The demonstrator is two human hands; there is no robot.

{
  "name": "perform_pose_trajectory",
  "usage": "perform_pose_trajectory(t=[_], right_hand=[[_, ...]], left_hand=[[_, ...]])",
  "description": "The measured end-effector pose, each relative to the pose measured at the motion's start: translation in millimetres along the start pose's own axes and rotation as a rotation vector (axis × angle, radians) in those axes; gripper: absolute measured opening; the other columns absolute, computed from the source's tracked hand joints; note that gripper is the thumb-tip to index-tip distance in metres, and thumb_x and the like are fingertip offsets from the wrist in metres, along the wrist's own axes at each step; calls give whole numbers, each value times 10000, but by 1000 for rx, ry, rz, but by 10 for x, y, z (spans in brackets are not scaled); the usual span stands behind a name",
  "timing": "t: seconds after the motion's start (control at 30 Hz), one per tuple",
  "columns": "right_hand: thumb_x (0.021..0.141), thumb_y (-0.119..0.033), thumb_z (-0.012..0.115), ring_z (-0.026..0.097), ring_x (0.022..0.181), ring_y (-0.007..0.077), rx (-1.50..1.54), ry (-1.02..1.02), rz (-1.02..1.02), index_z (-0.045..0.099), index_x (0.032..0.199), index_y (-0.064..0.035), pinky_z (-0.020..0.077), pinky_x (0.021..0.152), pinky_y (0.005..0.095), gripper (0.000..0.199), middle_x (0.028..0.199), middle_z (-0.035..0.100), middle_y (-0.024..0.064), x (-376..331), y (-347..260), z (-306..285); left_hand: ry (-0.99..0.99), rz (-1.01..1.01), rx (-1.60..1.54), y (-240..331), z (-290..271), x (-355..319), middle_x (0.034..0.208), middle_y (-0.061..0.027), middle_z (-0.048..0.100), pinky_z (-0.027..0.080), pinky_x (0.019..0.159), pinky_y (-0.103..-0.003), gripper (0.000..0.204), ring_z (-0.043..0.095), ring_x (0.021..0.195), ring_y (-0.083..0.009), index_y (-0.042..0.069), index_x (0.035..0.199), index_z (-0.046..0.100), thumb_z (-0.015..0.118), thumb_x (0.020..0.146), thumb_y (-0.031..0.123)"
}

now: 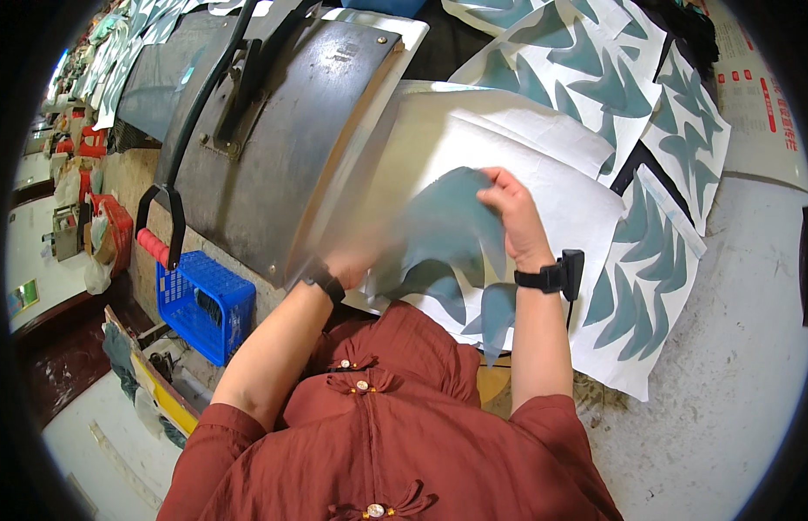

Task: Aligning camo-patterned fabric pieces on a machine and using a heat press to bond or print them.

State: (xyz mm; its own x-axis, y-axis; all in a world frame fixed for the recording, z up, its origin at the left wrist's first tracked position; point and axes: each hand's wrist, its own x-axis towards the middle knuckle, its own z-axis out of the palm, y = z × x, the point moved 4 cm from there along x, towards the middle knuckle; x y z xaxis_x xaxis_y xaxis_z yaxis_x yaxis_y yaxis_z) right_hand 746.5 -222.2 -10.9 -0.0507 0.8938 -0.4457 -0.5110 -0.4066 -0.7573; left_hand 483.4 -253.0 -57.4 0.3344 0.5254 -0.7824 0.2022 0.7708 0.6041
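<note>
- Pinching the top edge of a teal fabric piece (443, 221), the right hand (512, 213) has its fingers pressed together on the cloth, which hangs down and toward the person from that grip (its outline is blurred).
- The left hand (347, 265) sits at the lower left corner of the same fabric piece, beside the edge of the heat press; its fingers are smeared and partly hidden, so I cannot tell whether they grip or lie flat.
- Under the fabric piece lie white paper sheets (543, 165), and more teal pieces (486, 317) rest on them just below the held one.
- Right of the fabric piece, printed sheets with rows of teal curved shapes (647, 286) overlap on a grey worktop (734, 373).
- Left of it stands the heat press (273, 148), a dark metal plate with a black handle and red grip (152, 246).
- Below the press is a blue plastic crate (204, 304).
- Each wrist carries a black band (543, 278).
</note>
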Motion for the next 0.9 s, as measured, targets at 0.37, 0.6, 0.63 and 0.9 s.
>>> perform_pose_trajectory(t=[0.37, 0.6, 0.63, 0.9], right_hand=[[869, -174, 699, 604, 827, 197, -750, 22, -301, 635, 944, -3, 492, 763, 321, 198, 813, 652, 87, -469, 299, 332], [909, -278, 687, 596, 803, 307, -845, -114, -182, 614, 840, -9, 462, 695, 397, 287, 778, 643, 143, -436, 540, 373], [922, -288, 667, 596, 803, 325, -759, -161, -137, 619, 839, -10, 461, 694, 404, 294, 776, 642, 155, -415, 607, 368], [899, -281, 667, 606, 969, 375, -1432, 647, -415, 654, 981, -79, 482, 880, 456, 218, 1058, 649, 158, 90, 385, -174]], left_hand=[[-214, 117, 288, 391, 383, -209, 1026, -23, 683, 486, 860, -281, 331, 591, 940, -88, 29, 1232, 637, 693, 948, 191], [-174, 334, 847, 336, 293, -269, 916, -76, 666, 482, 817, -320, 286, 563, 865, -127, 14, 1174, 645, 681, 946, 182], [-180, 288, 846, 283, 278, -273, 916, -76, 666, 482, 817, -320, 286, 563, 865, -127, 14, 1174, 645, 681, 946, 182], [-144, 170, 352, 61, 284, -365, 1079, -24, 680, 493, 875, -290, 318, 603, 946, -115, 20, 1245, 628, 646, 984, 201]])
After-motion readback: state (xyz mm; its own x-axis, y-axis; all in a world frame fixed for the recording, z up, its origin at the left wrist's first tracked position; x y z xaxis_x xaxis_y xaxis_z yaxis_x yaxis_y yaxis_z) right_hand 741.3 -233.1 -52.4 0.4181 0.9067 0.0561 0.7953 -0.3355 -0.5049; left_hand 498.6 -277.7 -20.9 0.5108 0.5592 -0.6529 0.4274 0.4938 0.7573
